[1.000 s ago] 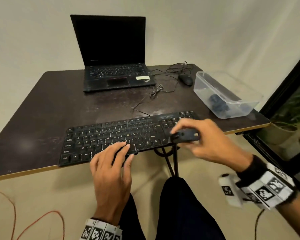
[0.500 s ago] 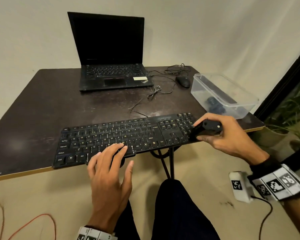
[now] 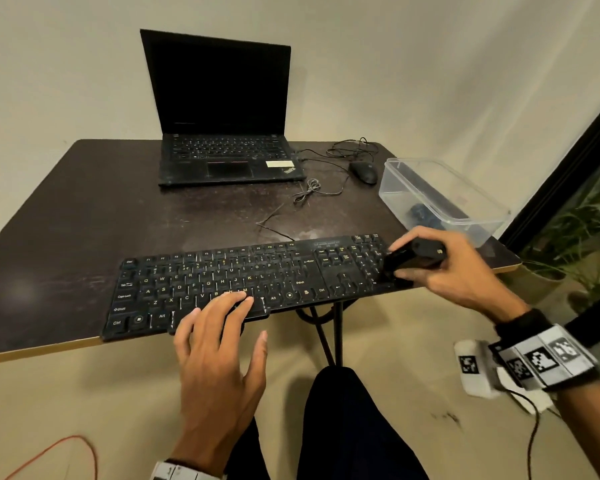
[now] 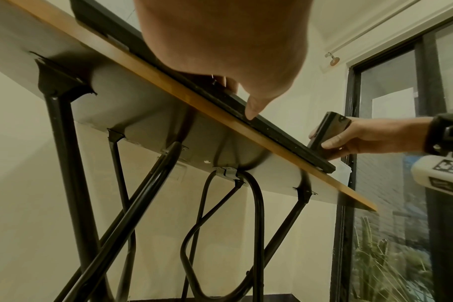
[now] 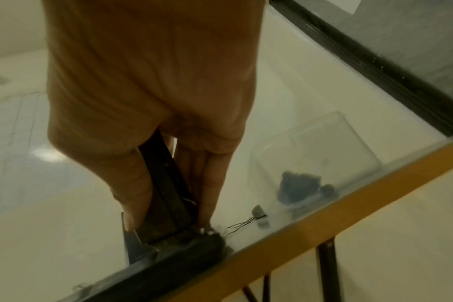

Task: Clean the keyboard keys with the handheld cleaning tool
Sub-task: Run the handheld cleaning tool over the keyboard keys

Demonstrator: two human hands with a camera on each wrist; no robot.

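Head view: left hand (image 3: 219, 355), fingers spread flat, is pressing the long black plastic keyboard (image 3: 243, 282) near its spacebar; right hand (image 3: 454, 275) is gripping the stubby black handheld cleaning tool (image 3: 413, 259), working the keyboard's far-right number pad; uncleaned keys are stretching leftward along its long axis.

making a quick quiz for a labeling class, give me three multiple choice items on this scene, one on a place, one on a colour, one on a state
1. Where is the cleaning tool?
A. at the keyboard's right end
B. in the clear container
C. on the laptop

2. What colour is the mouse?
A. white
B. red
C. black

3. How is the left hand?
A. gripping the tool
B. fingers straight, resting on the keyboard's near edge
C. clenched in the air

Key: 1 A, the right hand holds it over the number pad. 2 C, it shows dark beside the laptop. 3 B, fingertips lie by the space bar.
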